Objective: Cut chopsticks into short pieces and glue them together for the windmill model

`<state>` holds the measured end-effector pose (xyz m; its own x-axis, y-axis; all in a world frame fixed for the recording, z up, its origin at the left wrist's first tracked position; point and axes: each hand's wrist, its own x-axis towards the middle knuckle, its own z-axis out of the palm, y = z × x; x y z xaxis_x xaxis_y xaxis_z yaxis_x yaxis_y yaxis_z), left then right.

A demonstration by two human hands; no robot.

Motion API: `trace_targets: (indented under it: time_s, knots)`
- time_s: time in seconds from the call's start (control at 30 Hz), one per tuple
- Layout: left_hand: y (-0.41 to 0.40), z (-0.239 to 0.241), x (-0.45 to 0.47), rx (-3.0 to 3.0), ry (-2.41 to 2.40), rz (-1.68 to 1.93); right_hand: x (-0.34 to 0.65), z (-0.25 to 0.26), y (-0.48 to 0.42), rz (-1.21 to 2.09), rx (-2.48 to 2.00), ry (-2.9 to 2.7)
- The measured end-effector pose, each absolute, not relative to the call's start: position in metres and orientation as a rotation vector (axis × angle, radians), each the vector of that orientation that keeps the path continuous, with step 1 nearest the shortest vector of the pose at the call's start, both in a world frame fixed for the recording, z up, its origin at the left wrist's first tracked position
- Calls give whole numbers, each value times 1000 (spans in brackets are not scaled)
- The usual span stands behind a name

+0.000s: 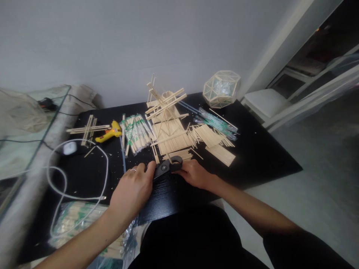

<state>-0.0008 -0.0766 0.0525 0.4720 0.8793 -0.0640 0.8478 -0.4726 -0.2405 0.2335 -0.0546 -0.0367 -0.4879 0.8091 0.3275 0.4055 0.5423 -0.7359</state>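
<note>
My left hand [131, 190] rests on the black table [252, 149], fingers curled, a ring on one finger, its fingertips touching the blade end of black scissors [168, 165]. My right hand [195, 175] lies by the scissors' handle, fingers closed near it; a thin wooden stick stands at the scissors. Just beyond them sits a model built of wooden sticks [168, 123] with flat stick panels [215, 144] beside it.
A yellow glue gun [110, 133] and a pile of wrapped chopsticks [137, 132] lie left of the model. A white cable [81, 175] loops at the left. A geometric stick polyhedron [222, 88] stands at the back. A bag of chopsticks [81, 220] lies near the front edge.
</note>
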Motion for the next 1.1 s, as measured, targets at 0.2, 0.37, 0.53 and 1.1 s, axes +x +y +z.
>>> trace_targets:
  time_s: [0.2,0.37,0.53,1.1]
  knots:
    - [-74,48,-2,-2548,-1501,159,231,-38,-56,793,-1001,-2095]
    - [-67,47,-6,-2585,-1527,17,237,-23,-58,857,-1045,-2106]
    - [-47,58,-10,-2544,-1691,-184,264,5,-57,901,-1185,-2064]
    - [-24,33,-7,-3026,-2068,-500,298,-1,-66,807,-1774,-2059]
